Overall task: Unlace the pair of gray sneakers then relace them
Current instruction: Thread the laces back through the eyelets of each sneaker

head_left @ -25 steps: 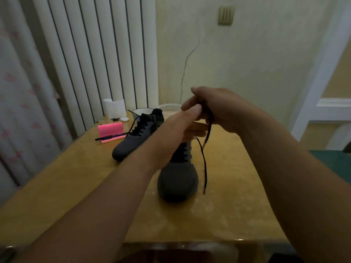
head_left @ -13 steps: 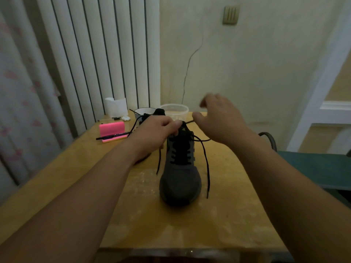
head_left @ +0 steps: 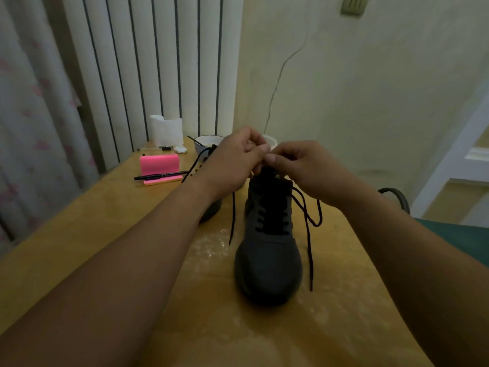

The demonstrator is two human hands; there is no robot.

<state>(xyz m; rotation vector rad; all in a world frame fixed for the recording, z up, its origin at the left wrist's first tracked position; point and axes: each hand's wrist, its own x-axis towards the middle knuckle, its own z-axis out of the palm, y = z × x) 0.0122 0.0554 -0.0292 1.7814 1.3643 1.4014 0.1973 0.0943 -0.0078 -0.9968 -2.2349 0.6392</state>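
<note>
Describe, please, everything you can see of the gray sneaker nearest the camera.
The sneaker is dark gray, fabric-looking, with a rounded toe, and stands upright on the wooden table, toe toward the camera. Its black lace crosses the lower eyelets; its loose ends trail down either side. The left hand and right hand meet over its collar, each pinching the lace.

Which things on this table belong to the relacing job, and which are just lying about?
Job:
- near gray sneaker
- black lace
- second sneaker, mostly hidden behind the left wrist
- left hand and right hand, both pinching the lace

Lying about:
- pink block
- black pen
- white paper roll
- bowl
</note>
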